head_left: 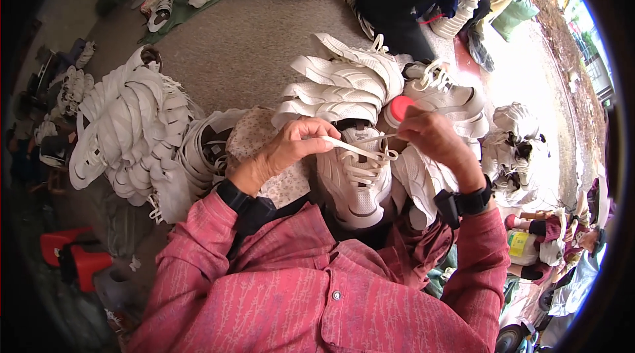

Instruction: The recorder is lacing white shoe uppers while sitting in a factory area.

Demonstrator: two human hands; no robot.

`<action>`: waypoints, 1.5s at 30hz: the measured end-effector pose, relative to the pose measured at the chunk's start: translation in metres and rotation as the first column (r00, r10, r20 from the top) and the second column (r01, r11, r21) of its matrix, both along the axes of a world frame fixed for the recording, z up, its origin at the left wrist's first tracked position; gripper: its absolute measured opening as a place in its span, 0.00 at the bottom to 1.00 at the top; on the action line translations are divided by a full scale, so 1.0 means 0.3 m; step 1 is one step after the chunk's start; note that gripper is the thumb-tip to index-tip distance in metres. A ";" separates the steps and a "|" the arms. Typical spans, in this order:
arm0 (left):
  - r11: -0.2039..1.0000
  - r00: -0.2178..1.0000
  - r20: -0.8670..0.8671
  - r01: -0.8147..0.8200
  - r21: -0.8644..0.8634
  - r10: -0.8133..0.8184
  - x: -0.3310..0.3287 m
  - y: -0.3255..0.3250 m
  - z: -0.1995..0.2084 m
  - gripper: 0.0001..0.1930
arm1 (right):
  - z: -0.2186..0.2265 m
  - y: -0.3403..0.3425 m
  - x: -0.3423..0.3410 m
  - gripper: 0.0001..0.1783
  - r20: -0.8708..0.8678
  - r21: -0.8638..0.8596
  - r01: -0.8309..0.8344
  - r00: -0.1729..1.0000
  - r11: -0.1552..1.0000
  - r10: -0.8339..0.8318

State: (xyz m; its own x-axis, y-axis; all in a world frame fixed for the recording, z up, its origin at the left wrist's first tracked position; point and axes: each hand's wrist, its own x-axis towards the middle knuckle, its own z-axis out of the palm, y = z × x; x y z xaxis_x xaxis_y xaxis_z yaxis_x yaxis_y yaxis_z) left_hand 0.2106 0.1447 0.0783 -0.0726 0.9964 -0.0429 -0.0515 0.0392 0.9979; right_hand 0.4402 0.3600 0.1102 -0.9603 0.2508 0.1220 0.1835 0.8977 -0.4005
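A white shoe upper (pixel 355 187) lies in front of me, its toe toward my body. White lace crosses its eyelet rows. From the left, my left hand (pixel 296 146) pinches one length of shoelace (pixel 350 148) between thumb and fingers, drawn taut over the upper. My right hand (pixel 433 138) is closed above the upper's right side, with a thin piece of lace at its fingertips. Just beyond the right hand's knuckles is a round red and white lid-like thing (pixel 399 108); whether the hand touches it I cannot tell.
Stacked white uppers (pixel 344 82) stand just beyond, with laced ones (pixel 443 91) to their right. A large pile of uppers (pixel 132 134) sits at left, beside a flowered cloth (pixel 261 134). A person's dark-clothed leg (pixel 397 2) is at the far side. A red plastic object (pixel 76 257) stands lower left.
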 end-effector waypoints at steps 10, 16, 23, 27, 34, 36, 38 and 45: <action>0.953 0.768 -0.581 -0.124 0.278 0.269 0.096 0.045 -0.161 0.10 | -0.089 0.146 0.112 0.09 -0.018 -0.111 0.460 0.885 0.881 -0.464; 0.993 0.982 -0.151 -0.103 0.057 0.111 0.077 0.038 -0.139 0.13 | -0.116 -0.043 0.020 0.13 0.035 -0.354 0.309 0.947 0.883 -0.318; 0.986 0.993 0.107 -0.027 -0.162 0.045 0.075 0.033 -0.161 0.20 | -0.237 -0.125 0.008 0.22 0.083 -0.678 0.279 0.948 0.680 -0.306; 0.943 0.935 0.266 -0.155 -0.294 0.236 0.103 0.025 -0.140 0.41 | -0.203 -0.178 0.026 0.25 0.217 -0.565 0.413 0.910 0.715 -0.354; 0.893 0.908 0.271 -0.194 -0.406 0.321 0.086 0.005 -0.148 0.36 | -0.174 -0.281 0.098 0.19 0.210 -0.529 0.414 0.910 0.741 -0.359; 0.871 0.885 0.298 -0.202 -0.447 0.358 0.060 0.003 -0.178 0.30 | -0.154 -0.323 0.125 0.17 0.284 -0.635 0.510 0.853 0.580 -0.439; 0.865 0.872 0.320 -0.199 -0.462 0.371 0.057 0.001 -0.189 0.28 | -0.203 -0.338 0.163 0.18 0.321 -0.703 0.535 0.826 0.468 -0.463; 0.830 0.721 0.493 -0.209 -0.517 0.488 -0.001 0.015 -0.198 0.23 | -0.167 -0.367 0.150 0.13 0.428 -0.895 0.432 0.753 -0.116 -0.500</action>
